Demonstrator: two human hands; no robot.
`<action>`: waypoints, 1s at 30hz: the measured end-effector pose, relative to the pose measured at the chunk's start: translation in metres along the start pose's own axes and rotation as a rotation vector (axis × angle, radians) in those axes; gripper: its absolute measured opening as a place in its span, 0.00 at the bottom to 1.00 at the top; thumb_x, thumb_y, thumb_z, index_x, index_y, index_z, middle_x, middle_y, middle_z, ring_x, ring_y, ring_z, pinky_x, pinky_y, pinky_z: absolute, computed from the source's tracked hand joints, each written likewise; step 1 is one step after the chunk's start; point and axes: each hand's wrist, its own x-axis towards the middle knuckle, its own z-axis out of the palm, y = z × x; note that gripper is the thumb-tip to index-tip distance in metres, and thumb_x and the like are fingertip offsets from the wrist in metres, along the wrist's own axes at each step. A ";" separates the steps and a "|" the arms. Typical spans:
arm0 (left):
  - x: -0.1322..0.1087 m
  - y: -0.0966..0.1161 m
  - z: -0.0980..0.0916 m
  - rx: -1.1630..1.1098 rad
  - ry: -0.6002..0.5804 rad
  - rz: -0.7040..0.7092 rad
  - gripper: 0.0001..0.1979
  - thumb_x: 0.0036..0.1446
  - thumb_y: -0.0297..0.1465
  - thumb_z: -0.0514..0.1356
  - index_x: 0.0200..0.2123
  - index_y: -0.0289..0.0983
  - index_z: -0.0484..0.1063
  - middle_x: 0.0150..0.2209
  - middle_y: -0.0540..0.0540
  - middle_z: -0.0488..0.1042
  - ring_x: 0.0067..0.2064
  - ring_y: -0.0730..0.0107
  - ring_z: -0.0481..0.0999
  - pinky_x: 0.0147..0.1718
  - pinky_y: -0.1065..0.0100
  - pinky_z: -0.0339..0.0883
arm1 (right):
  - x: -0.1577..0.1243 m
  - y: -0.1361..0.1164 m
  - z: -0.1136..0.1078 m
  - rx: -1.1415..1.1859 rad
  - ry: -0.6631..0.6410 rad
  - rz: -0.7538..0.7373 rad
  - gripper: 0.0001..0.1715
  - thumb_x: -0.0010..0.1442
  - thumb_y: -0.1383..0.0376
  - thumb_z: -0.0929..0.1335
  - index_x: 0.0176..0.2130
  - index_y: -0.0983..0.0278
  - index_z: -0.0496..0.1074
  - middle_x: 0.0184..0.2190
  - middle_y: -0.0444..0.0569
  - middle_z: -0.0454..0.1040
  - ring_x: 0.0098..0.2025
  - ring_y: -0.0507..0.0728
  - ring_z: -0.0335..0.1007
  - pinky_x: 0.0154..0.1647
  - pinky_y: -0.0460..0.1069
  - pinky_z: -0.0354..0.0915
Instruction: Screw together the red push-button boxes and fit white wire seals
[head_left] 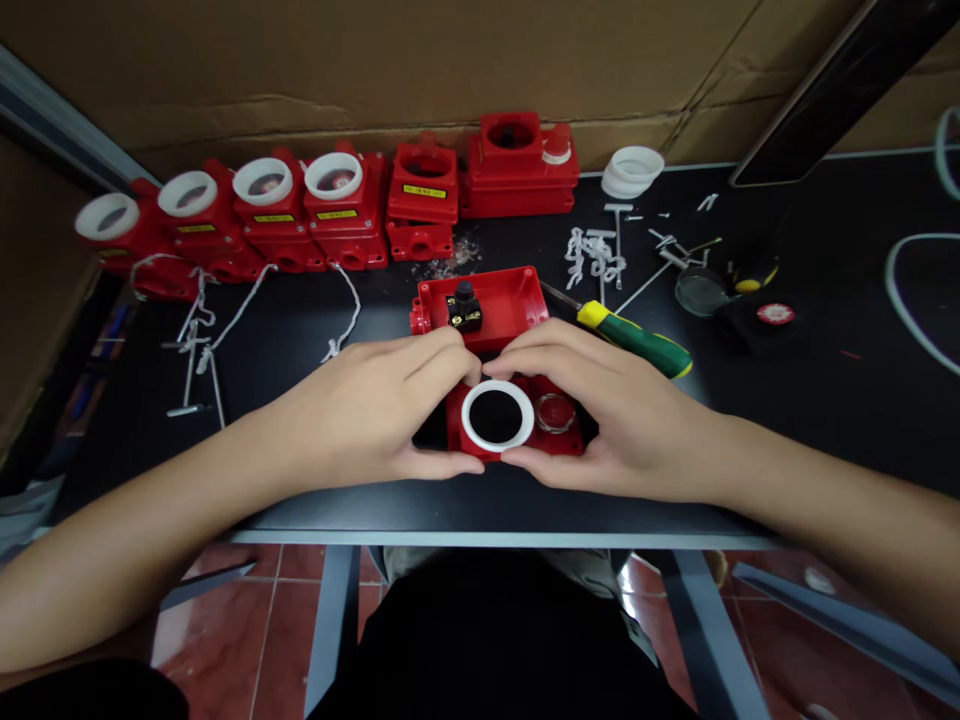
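My left hand (379, 410) and my right hand (626, 415) curve around a white ring (466, 416) from both sides. Their fingers and thumbs nearly meet at its far and near edges. The ring sits on a red cover (566, 441), which lies low near the table's front edge and has a round red fitting (555, 412) on its right. Just beyond my fingers is an open red box (514, 312) with a black switch block (464, 310) inside. Right of that box lies a screwdriver (641, 343) with a green and yellow handle.
Several red boxes with white rings (334, 215) line the back left. Two more red housings (424, 190) (521, 165) stand beside them. Loose white rings (632, 172), small metal rods with white cord (598, 250), a clear disc (701, 291) and a white cable (911, 310) lie to the right.
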 end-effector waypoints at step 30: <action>0.002 -0.005 0.004 -0.223 0.028 -0.033 0.17 0.79 0.46 0.71 0.55 0.42 0.74 0.47 0.47 0.84 0.41 0.64 0.83 0.41 0.66 0.71 | -0.001 -0.001 -0.004 0.119 -0.015 0.093 0.35 0.69 0.59 0.81 0.68 0.60 0.69 0.61 0.57 0.79 0.61 0.63 0.80 0.65 0.58 0.80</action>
